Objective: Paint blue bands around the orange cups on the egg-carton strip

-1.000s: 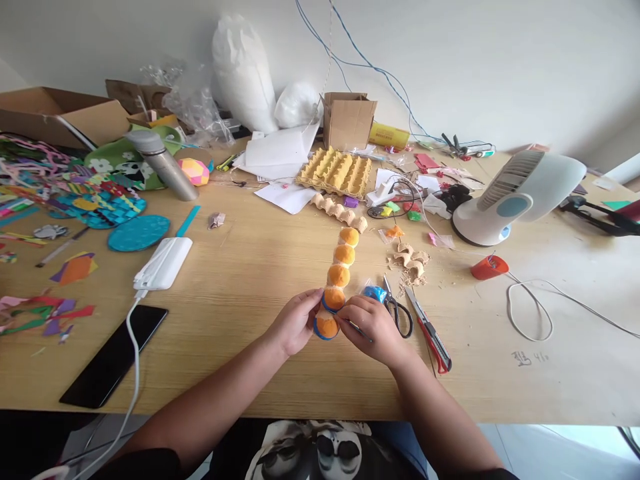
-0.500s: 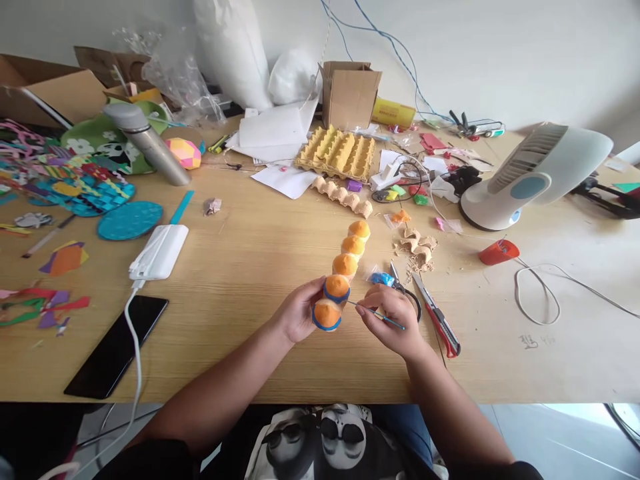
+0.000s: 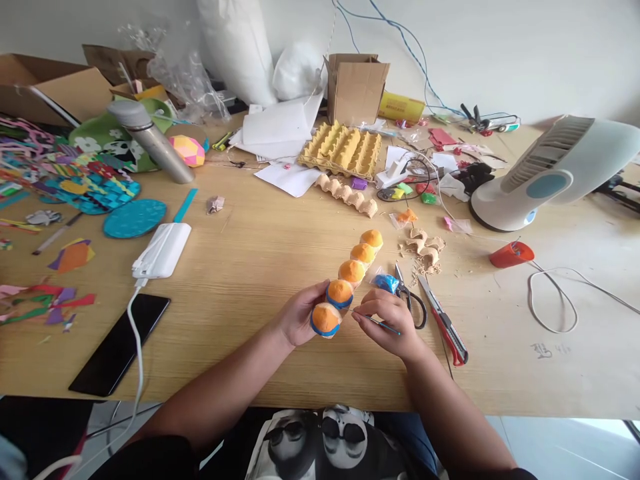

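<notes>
A strip of egg-carton cups painted orange [image 3: 350, 277] lies slanted over the wooden table [image 3: 250, 267], its two nearest cups ringed in blue. My left hand [image 3: 300, 313] grips the near end of the strip from the left. My right hand [image 3: 387, 323] pinches a thin paintbrush [image 3: 377, 321] whose tip points at the blue ring between the two nearest cups. A small blue paint pot [image 3: 386, 283] sits just beyond my right hand.
Scissors [image 3: 413, 300] and a red utility knife [image 3: 445, 323] lie right of my hand. A yellow egg tray [image 3: 343, 150], cardboard box [image 3: 356, 87], fan [image 3: 550, 170], red cap [image 3: 511, 255], power bank [image 3: 161, 250], phone [image 3: 120, 343] and coloured paper scraps [image 3: 75, 187] surround the work spot.
The orange strip's near end has lifted and swung a little in my left hand. My right hand drew back from the cups, and the brush tip now shows.
</notes>
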`<state>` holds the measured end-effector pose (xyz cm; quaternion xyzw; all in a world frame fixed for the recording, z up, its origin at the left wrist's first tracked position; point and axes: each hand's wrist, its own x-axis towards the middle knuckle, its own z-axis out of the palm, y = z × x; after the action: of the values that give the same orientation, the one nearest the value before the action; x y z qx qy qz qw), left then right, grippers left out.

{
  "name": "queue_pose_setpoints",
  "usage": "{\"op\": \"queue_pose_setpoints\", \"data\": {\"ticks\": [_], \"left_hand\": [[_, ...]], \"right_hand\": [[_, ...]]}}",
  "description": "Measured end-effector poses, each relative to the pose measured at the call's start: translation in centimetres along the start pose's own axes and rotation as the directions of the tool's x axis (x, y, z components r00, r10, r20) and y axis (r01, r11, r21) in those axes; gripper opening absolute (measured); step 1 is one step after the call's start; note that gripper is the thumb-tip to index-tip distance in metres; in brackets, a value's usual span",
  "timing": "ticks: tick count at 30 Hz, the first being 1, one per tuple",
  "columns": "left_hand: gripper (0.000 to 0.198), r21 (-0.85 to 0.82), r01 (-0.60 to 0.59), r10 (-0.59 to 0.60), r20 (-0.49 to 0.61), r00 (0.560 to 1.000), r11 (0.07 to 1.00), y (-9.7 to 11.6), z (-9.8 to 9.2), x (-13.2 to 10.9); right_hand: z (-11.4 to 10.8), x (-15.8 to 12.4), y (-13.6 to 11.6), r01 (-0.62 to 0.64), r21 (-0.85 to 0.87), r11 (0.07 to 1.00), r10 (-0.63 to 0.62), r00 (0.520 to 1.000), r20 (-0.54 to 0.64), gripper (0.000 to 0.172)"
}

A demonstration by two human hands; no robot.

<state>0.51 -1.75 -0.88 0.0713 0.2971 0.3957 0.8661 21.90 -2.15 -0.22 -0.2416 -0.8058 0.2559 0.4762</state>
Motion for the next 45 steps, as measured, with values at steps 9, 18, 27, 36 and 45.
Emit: {"op": "queue_pose_setpoints", "data": {"ticks": [9,18,27,36,45], "left_hand": [[0.015,0.05,0.007,-0.008,0.009,1.0,0.999,-0.1,0.0,-0.1],[0.023,0.086,0.016,-0.02,0.049,0.999,0.996,-0.3,-0.2,0.1],[0.021,0.076,0.009,-0.011,0.029,1.0,0.997,-0.5,0.0,0.0],[0.025,0.228,-0.172,0.18,-0.015,0.984,0.958,-1.1,-0.5,0.2],[0.035,0.294,-0.266,0.293,-0.05,0.955,0.918,-1.5,-0.7,0.5]], "right_hand": [[-0.1,0.0,-0.1,0.042,-0.024,0.999,-0.041,0.998,0.046,0.02],[-0.2,-0.1,-0.1,0.061,-0.079,0.995,-0.057,0.996,0.063,0.016],[-0.1,-0.1,-0.5,0.079,-0.211,0.974,-0.06,0.994,0.093,0.014],[1.0,-0.1,-0.6,-0.115,0.048,0.992,0.116,0.993,-0.015,0.019],[0.9,-0.2,-0.5,-0.087,-0.009,0.996,0.086,0.996,-0.018,0.016]]}}
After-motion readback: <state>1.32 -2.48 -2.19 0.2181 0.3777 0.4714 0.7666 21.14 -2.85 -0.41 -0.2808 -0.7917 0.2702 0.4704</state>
